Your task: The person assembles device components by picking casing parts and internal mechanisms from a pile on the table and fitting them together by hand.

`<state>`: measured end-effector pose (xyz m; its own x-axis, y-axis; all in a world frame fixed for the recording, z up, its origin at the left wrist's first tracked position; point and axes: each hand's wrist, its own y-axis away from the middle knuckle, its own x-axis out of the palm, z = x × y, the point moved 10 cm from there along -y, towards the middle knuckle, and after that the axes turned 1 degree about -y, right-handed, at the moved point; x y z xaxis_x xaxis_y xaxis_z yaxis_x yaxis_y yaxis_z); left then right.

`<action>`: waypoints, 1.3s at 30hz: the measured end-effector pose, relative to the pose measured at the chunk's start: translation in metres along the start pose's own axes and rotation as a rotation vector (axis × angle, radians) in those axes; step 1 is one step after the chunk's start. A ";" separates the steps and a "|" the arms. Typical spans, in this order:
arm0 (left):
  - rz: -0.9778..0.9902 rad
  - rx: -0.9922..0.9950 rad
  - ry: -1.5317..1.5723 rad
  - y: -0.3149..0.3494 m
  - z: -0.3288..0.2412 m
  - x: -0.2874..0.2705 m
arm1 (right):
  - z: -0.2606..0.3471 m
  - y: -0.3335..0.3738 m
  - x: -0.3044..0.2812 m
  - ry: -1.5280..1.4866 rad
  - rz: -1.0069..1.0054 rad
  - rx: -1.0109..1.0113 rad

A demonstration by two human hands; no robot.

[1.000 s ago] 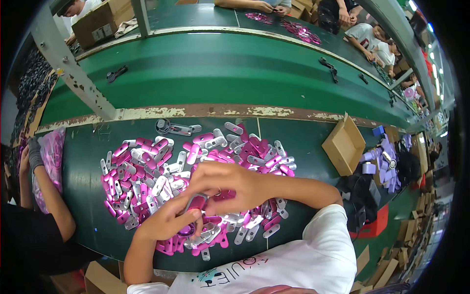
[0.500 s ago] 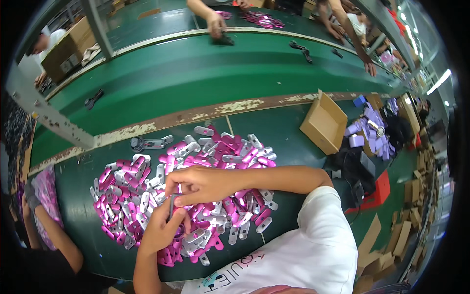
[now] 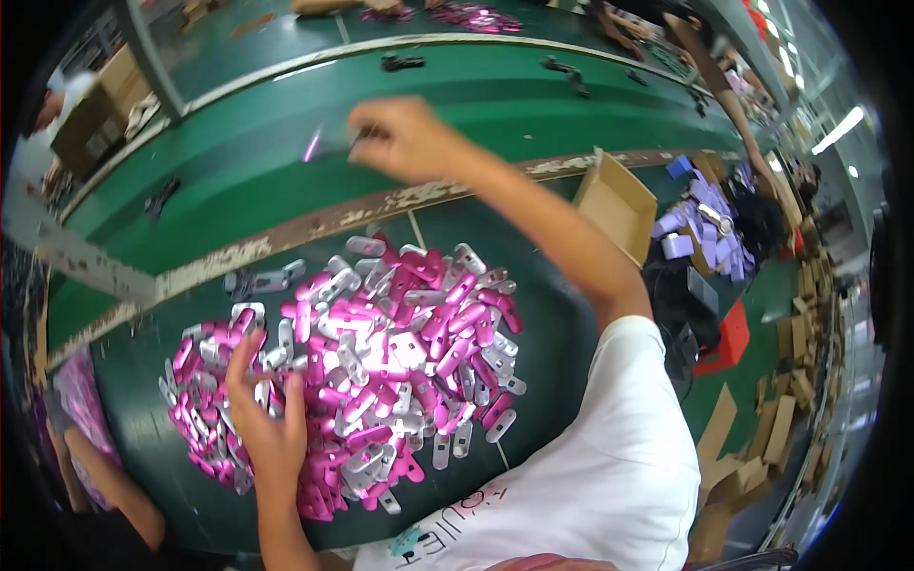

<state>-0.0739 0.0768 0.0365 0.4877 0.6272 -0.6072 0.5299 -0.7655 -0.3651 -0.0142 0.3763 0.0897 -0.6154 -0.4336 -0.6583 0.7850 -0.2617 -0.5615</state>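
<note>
My right hand [image 3: 405, 141] is stretched out over the green conveyor belt [image 3: 257, 181], blurred by motion. Its fingers are bent, with thumb and fingertips apart. A small, smeared pink and silver piece [image 3: 311, 147] shows left of those fingers, separate from them; whether it is in the air or on the belt I cannot tell. My left hand [image 3: 271, 414] hovers above the left part of a heap of glossy pink and silver oblong shells [image 3: 419, 352], its thumb and fingers spread with nothing visible between them. Many shells have small square or round holes.
A grey jointed device [image 3: 264, 280] lies behind the heap. Black devices [image 3: 403, 63] are scattered along the belt. An open cardboard box [image 3: 617, 211] and lilac pieces [image 3: 705, 228] are on the right. A metal post [image 3: 90, 252] stands left. Another person's arm [image 3: 109, 476] is at lower left.
My hands were together over the heap around a greyish piece; my right hand has swung away over the belt, and my left has opened. The far co-worker's hand has left the black device.
</note>
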 end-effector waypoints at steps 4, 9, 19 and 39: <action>0.045 0.250 -0.274 -0.020 -0.003 0.022 | -0.156 -0.018 -0.040 0.805 0.054 0.314; -0.020 0.202 -0.465 -0.020 0.014 0.011 | -0.267 0.003 -0.060 1.033 0.036 0.600; -0.012 0.150 -0.514 -0.009 0.023 0.002 | 0.112 0.019 0.123 0.091 0.281 -0.295; -0.239 -0.181 0.030 -0.020 0.055 -0.042 | 0.140 0.054 0.155 0.062 0.411 -0.277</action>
<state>-0.1428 0.0579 0.0307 0.3533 0.7924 -0.4973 0.7455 -0.5596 -0.3620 -0.0572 0.1739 0.0279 -0.2688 -0.3984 -0.8769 0.9202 0.1628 -0.3560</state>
